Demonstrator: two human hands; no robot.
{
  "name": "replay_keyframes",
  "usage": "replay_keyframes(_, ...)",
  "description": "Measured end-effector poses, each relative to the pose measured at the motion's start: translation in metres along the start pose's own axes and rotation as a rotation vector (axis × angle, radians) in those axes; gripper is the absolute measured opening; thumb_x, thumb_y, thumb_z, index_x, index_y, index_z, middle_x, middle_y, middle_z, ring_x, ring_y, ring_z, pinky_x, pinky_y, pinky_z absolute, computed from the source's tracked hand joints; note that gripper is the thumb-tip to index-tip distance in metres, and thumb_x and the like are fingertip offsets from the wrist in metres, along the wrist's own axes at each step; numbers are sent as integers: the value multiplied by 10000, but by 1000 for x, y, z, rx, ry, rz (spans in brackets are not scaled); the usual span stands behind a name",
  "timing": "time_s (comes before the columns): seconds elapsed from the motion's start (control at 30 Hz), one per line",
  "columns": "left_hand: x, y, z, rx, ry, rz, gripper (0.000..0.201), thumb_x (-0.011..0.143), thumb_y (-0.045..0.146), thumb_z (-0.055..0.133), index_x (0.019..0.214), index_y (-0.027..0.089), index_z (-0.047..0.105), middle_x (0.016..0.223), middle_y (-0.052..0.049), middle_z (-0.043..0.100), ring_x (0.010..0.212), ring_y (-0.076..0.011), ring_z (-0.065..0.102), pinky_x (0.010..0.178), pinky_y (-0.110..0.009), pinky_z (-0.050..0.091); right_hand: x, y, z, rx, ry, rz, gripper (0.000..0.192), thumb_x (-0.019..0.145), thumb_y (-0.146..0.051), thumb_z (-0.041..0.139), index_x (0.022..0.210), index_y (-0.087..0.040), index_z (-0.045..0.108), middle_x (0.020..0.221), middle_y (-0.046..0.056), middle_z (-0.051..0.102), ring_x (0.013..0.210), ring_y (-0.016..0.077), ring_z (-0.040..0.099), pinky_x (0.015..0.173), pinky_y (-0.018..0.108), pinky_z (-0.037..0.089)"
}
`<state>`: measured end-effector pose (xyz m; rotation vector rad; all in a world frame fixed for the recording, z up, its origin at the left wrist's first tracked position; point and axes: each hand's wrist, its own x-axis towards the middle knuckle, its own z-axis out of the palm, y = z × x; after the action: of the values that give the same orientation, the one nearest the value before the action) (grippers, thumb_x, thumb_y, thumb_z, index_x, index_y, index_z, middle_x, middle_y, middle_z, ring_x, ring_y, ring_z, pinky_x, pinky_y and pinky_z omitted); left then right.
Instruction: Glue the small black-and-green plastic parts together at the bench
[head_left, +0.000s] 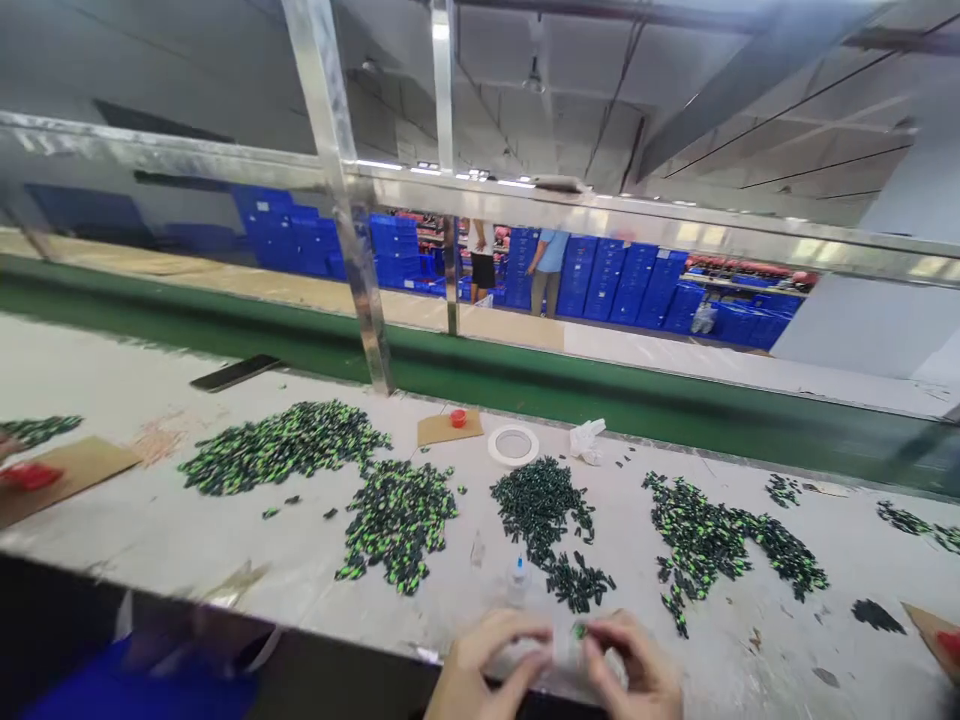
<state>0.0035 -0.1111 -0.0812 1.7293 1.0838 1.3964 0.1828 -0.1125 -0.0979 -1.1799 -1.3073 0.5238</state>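
Fingers (592, 640) of both hands pinched on small green-black part (579, 630), mid-assembly; glue bottle (517, 580) just beyond. Next prob needs steady alignment.

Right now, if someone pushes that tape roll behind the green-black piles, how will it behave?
The tape roll lies flat on the table, so it would probably slide rather than roll. It looks thin and hollow, so likely light. Stood on edge, it could roll toward the small parts just in front.

small green-black part (579, 630), pinched between fingers
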Motion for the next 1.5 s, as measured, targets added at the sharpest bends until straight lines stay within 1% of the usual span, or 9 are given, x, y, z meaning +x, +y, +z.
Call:
replay_keyframes(0.17,19,-7,-43,244,259,-132,151,819,290,610,883,217,726,813,-45,745,818,-203,690,796,-321,561,36,35,-51,-374,432,232,402,667,-531,671,799,-155,722,777,110,730,677,256,660,701,375,535)
replay_keyframes(0.23,30,-19,-64,388,275,-182,144,817,241,586,842,211,724,838,-52,744,842,-215,677,803,-340,547,48,46,-63,-528,463,283,421,703,-539,620,834,-154,729,818,134,734,717,285,669,748,415,517)
replay_keyframes(0.37,63,-41,-89,690,240,-264,223,821,142,534,923,203,723,964,-67,739,972,-250,628,880,-376,495,57,48,-64,-696,373,113,545,774,-606,495,882,-130,736,981,189,712,740,293,653,785,459,488)
replay_keyframes(0.5,104,-49,-86,882,2,-323,275,856,123,498,1002,209,714,1076,-74,716,1082,-265,574,921,-380,453,44,31,-36,-634,335,-126,532,811,-599,533,979,-129,717,1046,189,679,971,324,585,861,487,460)
replay_keyframes(0.73,145,-63,-74,953,-270,-316,246,737,35,582,860,173,744,938,-127,739,1065,-307,577,882,-385,427,9,26,32,-511,-225,-268,644,677,-485,774,1240,-230,594,1148,103,660,1085,335,499,886,496,469)
replay_keyframes(0.87,151,-69,-79,941,-383,-295,200,704,51,607,773,192,731,837,-74,744,914,-248,630,790,-313,445,6,33,54,-518,-293,-223,467,709,-372,767,1136,-244,630,1169,86,647,1131,345,479,926,511,460)
replay_keyframes(1.13,122,-54,-78,887,-367,-240,196,798,123,514,871,206,675,967,-85,700,1026,-268,572,849,-359,410,-2,19,57,-181,-311,83,227,815,-321,608,1015,-216,587,1170,104,642,1153,284,556,937,420,486)
replay_keyframes(1.27,76,-41,-61,692,-372,-165,202,847,140,478,906,220,654,953,-60,692,988,-243,585,877,-379,409,-5,8,45,100,-145,256,257,787,-395,649,926,-208,540,846,62,692,784,219,664,723,334,530)
replay_keyframes(1.5,22,-47,-19,428,-322,-76,126,824,135,578,835,221,670,861,-35,704,903,-233,618,832,-384,444,3,9,20,420,180,266,274,712,-379,702,849,-155,625,556,-28,523,467,106,462,420,225,373)
